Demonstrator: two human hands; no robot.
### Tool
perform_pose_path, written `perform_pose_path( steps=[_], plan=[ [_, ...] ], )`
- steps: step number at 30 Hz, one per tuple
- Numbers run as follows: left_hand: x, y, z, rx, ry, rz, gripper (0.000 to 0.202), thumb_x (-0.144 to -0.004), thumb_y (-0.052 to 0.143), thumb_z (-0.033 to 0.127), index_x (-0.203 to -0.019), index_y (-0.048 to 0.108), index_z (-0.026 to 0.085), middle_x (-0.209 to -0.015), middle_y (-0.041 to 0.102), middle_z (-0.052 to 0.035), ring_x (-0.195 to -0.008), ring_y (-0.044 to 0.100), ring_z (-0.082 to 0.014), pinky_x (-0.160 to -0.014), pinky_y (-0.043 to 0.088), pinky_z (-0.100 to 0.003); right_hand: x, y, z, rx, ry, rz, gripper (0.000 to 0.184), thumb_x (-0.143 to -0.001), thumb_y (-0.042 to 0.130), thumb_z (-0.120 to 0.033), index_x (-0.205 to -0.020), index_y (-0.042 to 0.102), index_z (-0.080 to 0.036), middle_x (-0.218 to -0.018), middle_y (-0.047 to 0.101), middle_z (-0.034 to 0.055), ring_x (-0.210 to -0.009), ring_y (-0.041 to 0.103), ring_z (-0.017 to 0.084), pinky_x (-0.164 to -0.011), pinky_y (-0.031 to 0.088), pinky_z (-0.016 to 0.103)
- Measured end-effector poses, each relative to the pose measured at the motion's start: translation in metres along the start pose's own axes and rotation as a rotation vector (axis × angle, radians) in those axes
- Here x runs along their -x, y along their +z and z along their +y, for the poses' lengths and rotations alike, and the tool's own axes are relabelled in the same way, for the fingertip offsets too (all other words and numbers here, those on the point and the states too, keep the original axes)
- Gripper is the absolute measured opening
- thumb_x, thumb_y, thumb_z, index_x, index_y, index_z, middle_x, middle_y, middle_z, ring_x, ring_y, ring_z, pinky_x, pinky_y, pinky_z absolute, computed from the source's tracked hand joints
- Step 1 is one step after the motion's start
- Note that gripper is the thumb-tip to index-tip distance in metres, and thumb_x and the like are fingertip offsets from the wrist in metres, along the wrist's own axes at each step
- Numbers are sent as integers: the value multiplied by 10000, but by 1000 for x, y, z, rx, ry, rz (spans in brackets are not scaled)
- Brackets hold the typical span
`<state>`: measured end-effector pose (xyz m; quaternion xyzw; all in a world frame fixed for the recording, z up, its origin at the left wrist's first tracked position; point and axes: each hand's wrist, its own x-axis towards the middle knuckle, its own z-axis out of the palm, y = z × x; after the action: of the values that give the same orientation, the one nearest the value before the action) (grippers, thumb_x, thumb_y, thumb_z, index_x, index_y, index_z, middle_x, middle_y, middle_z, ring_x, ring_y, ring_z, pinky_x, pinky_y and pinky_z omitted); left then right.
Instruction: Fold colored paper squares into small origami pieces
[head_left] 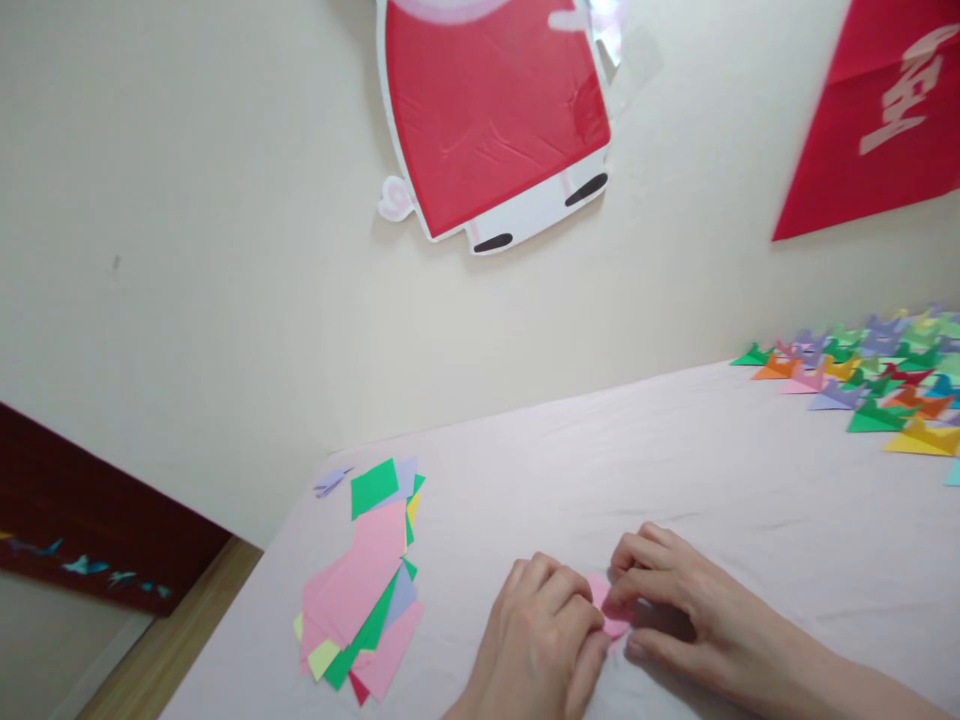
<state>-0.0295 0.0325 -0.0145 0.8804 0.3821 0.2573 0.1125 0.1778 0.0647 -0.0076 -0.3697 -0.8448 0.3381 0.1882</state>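
A small piece of pink paper (pixel 616 628) lies on the white-covered table, largely covered by my hands. Bent fingers of my left hand (pixel 541 630) press on its left side, with the thumb at its lower edge. From the right, my right hand (pixel 675 605) has its curled fingers on the paper and its thumb close by the lower right. How the paper is folded beneath the fingers I cannot make out. To the left of my hands, a loose pile of coloured paper sheets (pixel 356 595) in pink, green, lilac and yellow is spread on the table.
Rows of folded paper figures (pixel 874 385) in many colours stand at the table's right back. A small lilac folded paper (pixel 330 483) lies near the left edge. The wall behind bears a red-and-white cartoon cutout (pixel 499 120) and a red sheet (pixel 874 130).
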Motion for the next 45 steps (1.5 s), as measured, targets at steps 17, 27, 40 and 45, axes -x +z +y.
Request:
perform_pose_path(
  steps=[17,27,40,45],
  plan=[
    [-5,16,3,85,-215,169,250,-748,540,-22,-711,423,196,-766,580,1,-775,497,-176,-705,357,-320,-4,10,0,29,55,98,185,-890,562,-154,-711,591,-187,-813,613,24,-827,535,199,-791,396,361],
    [-8,16,9,-103,-220,68,225,-760,549,14,-726,431,204,-801,564,-11,-824,490,-204,-722,374,-355,-7,17,-3,136,100,122,146,-866,543,-173,-727,588,-178,-843,599,55,-828,517,220,-761,399,384],
    [-11,16,11,-154,-278,-44,229,-748,559,-22,-765,475,191,-831,570,3,-834,486,-188,-728,380,-354,-4,14,4,43,1,108,159,-909,465,-143,-835,586,-216,-873,621,44,-843,547,215,-772,402,367],
    [-12,16,11,-164,-276,-43,224,-759,567,-4,-757,467,197,-835,573,6,-844,492,-188,-741,381,-355,-4,12,3,19,4,104,139,-913,500,-195,-814,594,-218,-860,625,35,-842,551,213,-778,403,364]
  ],
)
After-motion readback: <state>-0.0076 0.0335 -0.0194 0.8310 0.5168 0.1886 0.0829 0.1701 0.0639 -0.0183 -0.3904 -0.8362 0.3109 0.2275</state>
